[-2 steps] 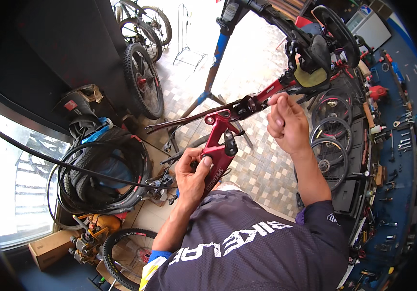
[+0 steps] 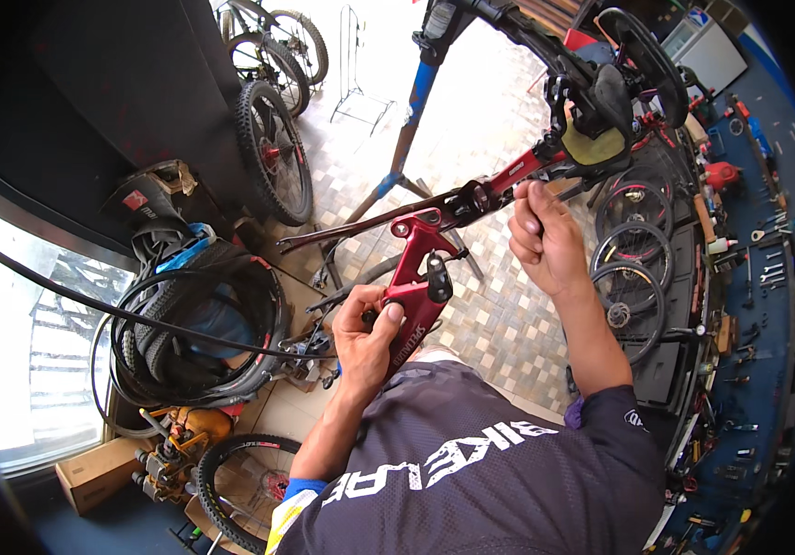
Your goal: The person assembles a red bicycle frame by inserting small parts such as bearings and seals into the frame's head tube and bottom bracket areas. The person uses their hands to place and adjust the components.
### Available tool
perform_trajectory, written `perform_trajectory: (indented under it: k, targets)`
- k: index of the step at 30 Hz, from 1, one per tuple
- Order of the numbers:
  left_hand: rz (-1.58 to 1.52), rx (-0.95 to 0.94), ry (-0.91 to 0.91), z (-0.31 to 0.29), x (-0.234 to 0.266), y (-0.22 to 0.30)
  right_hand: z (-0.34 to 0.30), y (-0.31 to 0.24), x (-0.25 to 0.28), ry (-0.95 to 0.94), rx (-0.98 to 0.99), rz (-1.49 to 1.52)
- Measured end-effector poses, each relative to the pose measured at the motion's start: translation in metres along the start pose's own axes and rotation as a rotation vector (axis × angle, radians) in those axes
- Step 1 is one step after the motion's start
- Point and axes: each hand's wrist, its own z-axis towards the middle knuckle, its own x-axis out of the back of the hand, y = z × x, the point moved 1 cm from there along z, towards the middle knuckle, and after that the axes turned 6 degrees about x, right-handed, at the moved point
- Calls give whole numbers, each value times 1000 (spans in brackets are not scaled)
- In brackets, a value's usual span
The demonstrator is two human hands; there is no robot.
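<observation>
A red bicycle frame slants up from my torso toward the upper right. My left hand grips its tube, thumb on top, just beside a short black part on the frame. Dark stays reach out to the left from a black pivot area. Higher up and to the right of the frame, my right hand is raised with its fingers curled and the thumb and fingertips pinched together. Whatever may be between those fingertips is too small to make out.
A blue repair stand post rises beyond the frame, with a black saddle at upper right. Coiled tyres lie at left, near a cardboard box. Wheels and a blue tool wall line the right.
</observation>
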Motion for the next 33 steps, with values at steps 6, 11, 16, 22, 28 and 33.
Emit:
perform_trajectory:
  k: [6,11,16,22,28,33]
  targets:
    - [-46,-113,-19,-7,11,-16,-43,88,99,328,-382,84]
    - [-114,-95,-6,-5,21,-22,-48,90,65,162,-387,166]
    - [-147,-91,-29,0,27,-20,-50,98,60,107,-413,219]
    - [-137,-67,-12,-3,30,-25,-51,96,45,45,-463,259]
    - [-38,-145,-52,-8,25,-26,-40,85,14,-39,-470,164]
    - [-10,-129,-74,-18,20,-31,-22,78,-6,-161,-512,-123]
